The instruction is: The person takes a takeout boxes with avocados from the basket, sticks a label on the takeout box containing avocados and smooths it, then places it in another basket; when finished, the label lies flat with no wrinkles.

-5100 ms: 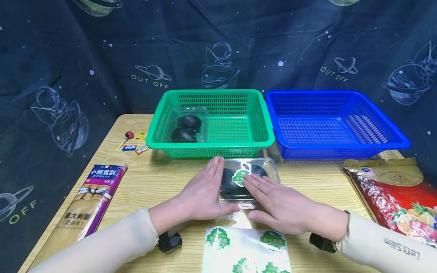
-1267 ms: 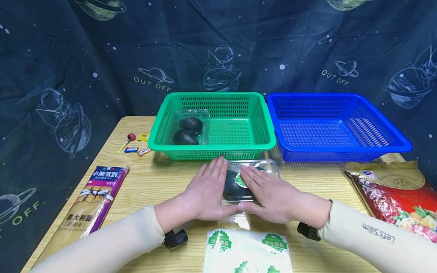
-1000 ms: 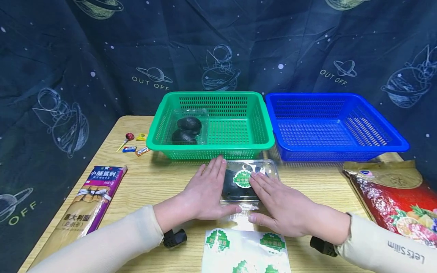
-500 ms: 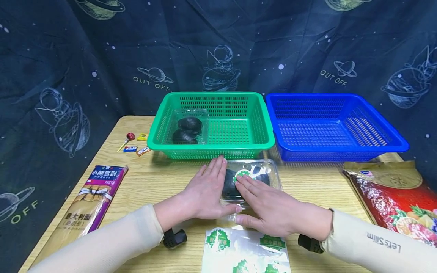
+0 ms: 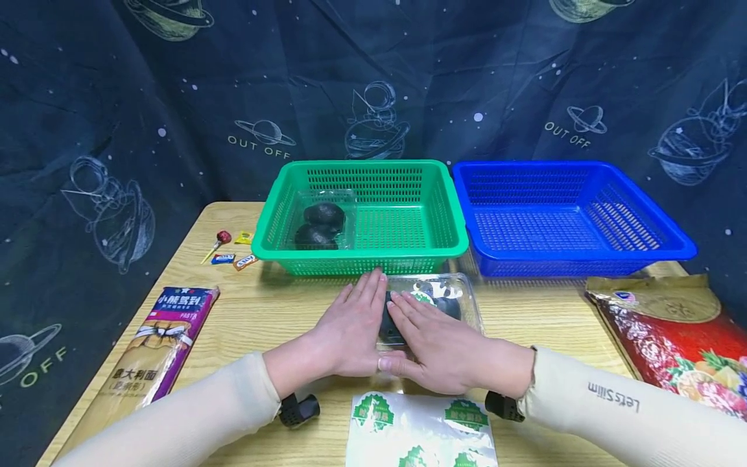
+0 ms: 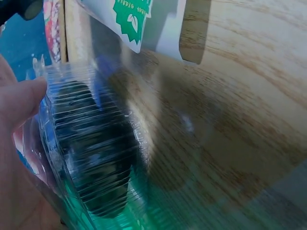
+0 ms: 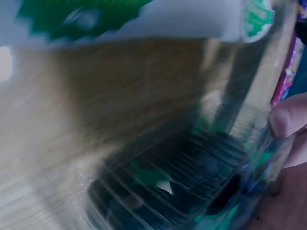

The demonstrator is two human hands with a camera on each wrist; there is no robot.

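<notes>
A clear plastic box (image 5: 471,314) with dark oval fruits inside lies on the table, in front of the green basket. On its lid is a round green-and-white sticker (image 5: 421,296), mostly covered by my right hand (image 5: 438,344). The right fingers lie straight across the lid, pointing up and left. My left hand (image 5: 350,331) rests along the box's left side with straight fingers. The two thumbs meet at the near edge. In the left wrist view, the ribbed box wall (image 6: 96,153) stands beside the left thumb (image 6: 24,98); the right wrist view shows the right thumb (image 7: 288,117) at the box.
A sticker sheet (image 5: 423,438) lies nearest me. Behind stand a green basket (image 5: 362,254), holding another box of dark fruits (image 5: 323,217), and a blue basket (image 5: 583,251). A pasta packet (image 5: 160,344), a lollipop (image 5: 222,239) and small candies lie left, a red bag (image 5: 665,337) right.
My right hand has slid back and forth over the lid, most recently leftward across the sticker until its thumb meets the left thumb. The left hand and the box have stayed about in place.
</notes>
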